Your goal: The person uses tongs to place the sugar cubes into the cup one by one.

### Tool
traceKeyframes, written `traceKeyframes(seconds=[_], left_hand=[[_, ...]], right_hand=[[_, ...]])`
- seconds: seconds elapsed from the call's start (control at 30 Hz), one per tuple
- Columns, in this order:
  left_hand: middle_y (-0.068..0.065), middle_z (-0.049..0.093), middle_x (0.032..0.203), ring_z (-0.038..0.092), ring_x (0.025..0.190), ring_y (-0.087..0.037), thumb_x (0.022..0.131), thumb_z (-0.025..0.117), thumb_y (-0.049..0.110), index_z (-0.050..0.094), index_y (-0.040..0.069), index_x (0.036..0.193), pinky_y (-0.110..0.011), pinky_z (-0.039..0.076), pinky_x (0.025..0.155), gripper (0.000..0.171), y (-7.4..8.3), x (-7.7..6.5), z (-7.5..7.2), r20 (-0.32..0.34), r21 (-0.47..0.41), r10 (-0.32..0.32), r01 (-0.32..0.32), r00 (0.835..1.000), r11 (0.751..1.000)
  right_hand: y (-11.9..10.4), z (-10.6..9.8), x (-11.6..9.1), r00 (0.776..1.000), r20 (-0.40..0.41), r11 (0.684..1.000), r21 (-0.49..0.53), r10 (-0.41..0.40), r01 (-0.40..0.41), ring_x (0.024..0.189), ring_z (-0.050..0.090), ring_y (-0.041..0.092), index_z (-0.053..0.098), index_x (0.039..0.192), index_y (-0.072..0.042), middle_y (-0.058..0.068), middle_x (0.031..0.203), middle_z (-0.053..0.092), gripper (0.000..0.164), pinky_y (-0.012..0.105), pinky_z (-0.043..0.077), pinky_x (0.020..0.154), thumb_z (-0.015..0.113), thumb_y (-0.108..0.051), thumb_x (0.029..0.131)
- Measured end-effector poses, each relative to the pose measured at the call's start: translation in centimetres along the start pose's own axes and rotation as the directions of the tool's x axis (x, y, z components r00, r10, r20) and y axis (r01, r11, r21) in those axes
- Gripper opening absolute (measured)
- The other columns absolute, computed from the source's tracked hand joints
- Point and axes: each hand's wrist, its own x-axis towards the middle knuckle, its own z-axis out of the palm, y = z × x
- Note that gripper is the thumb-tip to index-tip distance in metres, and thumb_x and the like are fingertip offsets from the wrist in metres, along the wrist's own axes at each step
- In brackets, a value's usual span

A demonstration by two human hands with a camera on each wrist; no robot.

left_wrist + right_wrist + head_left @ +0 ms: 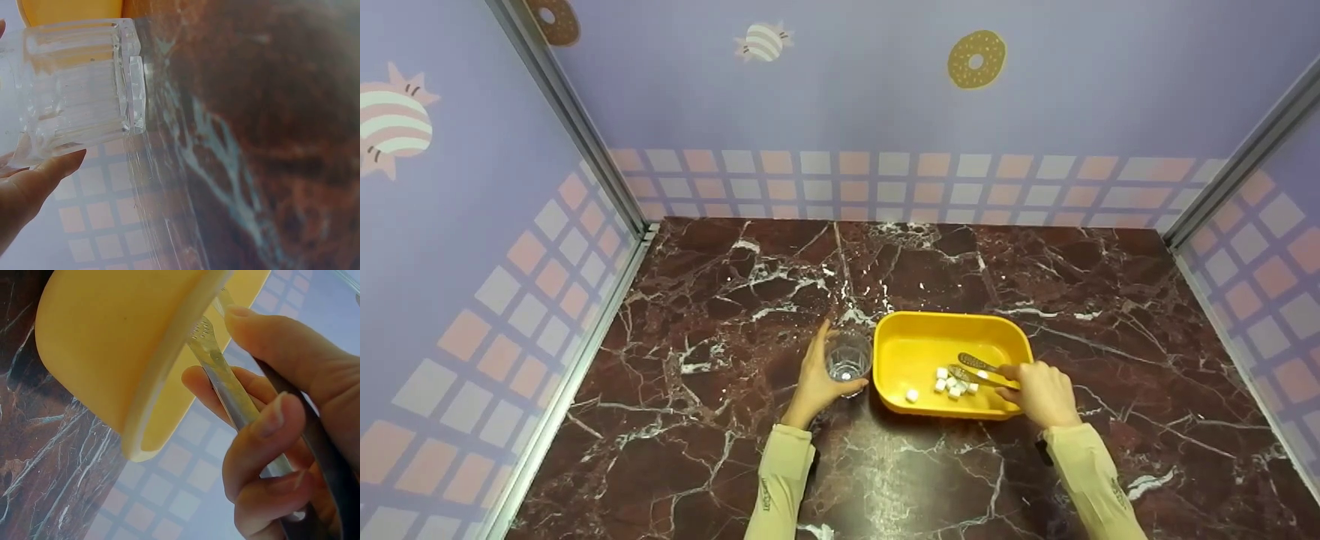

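My left hand (819,379) curves round the left side of a clear drinking glass (849,358), thumb near its front and fingers behind. In the left wrist view the glass (79,84) stands on the tabletop with a finger touching its side. A bright spot shows at its bottom; I cannot tell what it is. My right hand (1044,391) grips metal tongs (994,376) with dark handles, also seen in the right wrist view as tongs (230,391). The tong tips are apart, low inside a yellow basin (952,321), beside several small white cubes (954,391).
The basin stands just right of the glass on a dark red marbled tabletop (697,442). One white cube (912,395) lies apart near the basin's left front. A purple back wall (870,97) with printed squares closes off the far side; side walls stand left and right.
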Motion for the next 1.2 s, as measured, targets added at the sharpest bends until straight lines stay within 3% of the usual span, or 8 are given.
traceKeyframes(seconds=[0.27, 0.5, 0.9, 1.2], left_hand=[[-0.025, 0.042, 0.128, 0.047, 0.114, -0.042, 0.050, 0.085, 0.012, 0.020, -0.002, 0.139, -0.045, 0.040, 0.101, 0.111, -0.13, 0.01, 0.05, -0.008, -0.009, 0.010, -0.010, 1.000, 1.000], [-0.023, 0.043, 0.128, 0.047, 0.114, -0.040, 0.049, 0.085, 0.012, 0.019, 0.003, 0.140, -0.045, 0.039, 0.102, 0.112, 0.07, -0.10, 0.04, -0.007, 0.004, -0.014, 0.014, 1.000, 1.000], [-0.021, 0.043, 0.129, 0.048, 0.114, -0.039, 0.051, 0.085, 0.016, 0.020, 0.000, 0.139, -0.045, 0.040, 0.102, 0.111, 0.27, -0.08, -0.08, -0.002, 0.033, -0.005, 0.005, 1.000, 0.999], [-0.018, 0.043, 0.130, 0.048, 0.116, -0.035, 0.051, 0.085, 0.023, 0.020, 0.005, 0.140, -0.044, 0.039, 0.103, 0.111, 0.25, -0.13, -0.12, 0.000, 0.052, -0.021, 0.021, 1.000, 0.998]], right_hand=[[0.09, 0.03, -0.07, 1.000, 0.006, 1.000, 0.012, 0.003, -0.003, 0.058, 0.058, 0.036, 0.072, 0.088, -0.014, 0.016, 0.073, 0.067, 0.022, 0.047, 0.044, 0.044, 0.074, -0.023, 0.067], [0.10, 0.12, -0.18, 1.000, 0.020, 1.000, 0.013, 0.009, -0.009, 0.057, 0.058, 0.035, 0.072, 0.086, -0.014, 0.013, 0.072, 0.067, 0.020, 0.046, 0.043, 0.044, 0.074, -0.022, 0.067], [0.26, 0.25, -0.34, 1.000, -0.001, 1.000, -0.003, -0.009, 0.009, 0.054, 0.056, 0.032, 0.068, 0.074, -0.018, 0.008, 0.062, 0.063, 0.009, 0.043, 0.041, 0.041, 0.073, -0.021, 0.068], [0.31, 0.27, -0.36, 1.000, -0.004, 1.000, 0.004, -0.015, 0.015, 0.054, 0.056, 0.033, 0.068, 0.074, -0.018, 0.010, 0.063, 0.063, 0.009, 0.044, 0.041, 0.041, 0.073, -0.022, 0.068]])
